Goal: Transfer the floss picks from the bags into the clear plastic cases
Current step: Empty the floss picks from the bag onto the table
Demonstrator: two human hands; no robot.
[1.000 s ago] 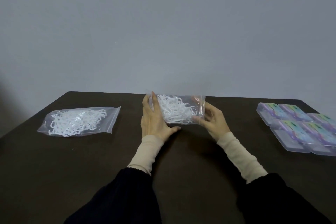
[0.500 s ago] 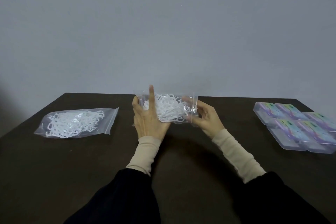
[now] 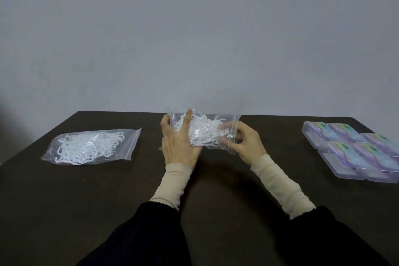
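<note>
Dark brown wood is the table [image 3: 108, 201], under a grey wall. On its left side lies a second bag [image 3: 90, 147] of white floss picks. At the right edge, five clear plastic cases [image 3: 354, 153] sit closed together. In the middle, the held bag [image 3: 207, 130] is gripped by both hands: the left hand [image 3: 179, 144] on its left end, the right hand [image 3: 246, 142] pinching its right edge.
</note>
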